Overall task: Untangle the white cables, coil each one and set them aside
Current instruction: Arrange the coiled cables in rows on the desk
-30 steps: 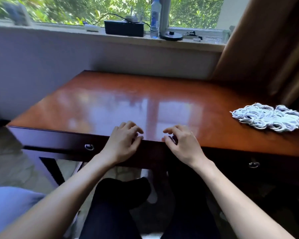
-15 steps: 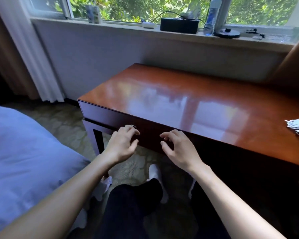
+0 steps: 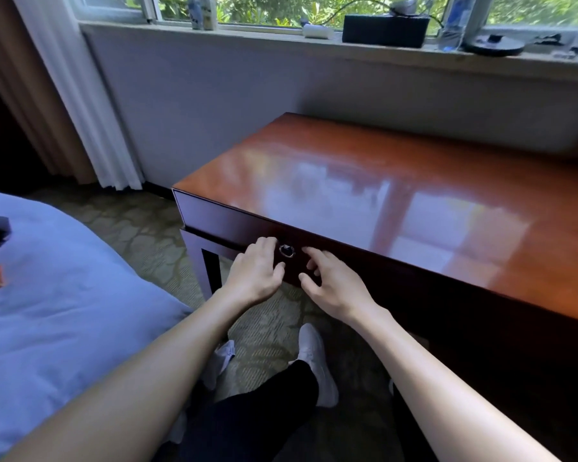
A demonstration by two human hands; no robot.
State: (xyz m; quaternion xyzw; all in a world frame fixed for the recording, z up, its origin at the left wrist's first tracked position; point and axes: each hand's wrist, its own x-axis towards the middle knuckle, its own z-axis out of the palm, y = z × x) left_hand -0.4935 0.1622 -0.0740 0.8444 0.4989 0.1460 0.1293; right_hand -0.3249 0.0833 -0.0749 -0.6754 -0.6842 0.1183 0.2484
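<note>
The white cables are out of view. My left hand (image 3: 254, 271) and my right hand (image 3: 334, 285) hover in front of the dark drawer face of the glossy red-brown wooden desk (image 3: 364, 181). They sit on either side of a small metal ring pull (image 3: 286, 251). Both hands hold nothing, with fingers loosely curled and apart. My left fingertips are close to the pull, though touch cannot be told.
A blue bed cover (image 3: 47, 311) fills the left, with a dark object and a small orange box at its edge. Curtains (image 3: 64, 95) hang at the far left. The windowsill holds a black box (image 3: 384, 30), a bottle and small items. My legs and white shoes are below.
The view has swung left, so the cable pile on the desk's right has left the frame. My hands came off the desk edge and now flank the left drawer's ring pull.
</note>
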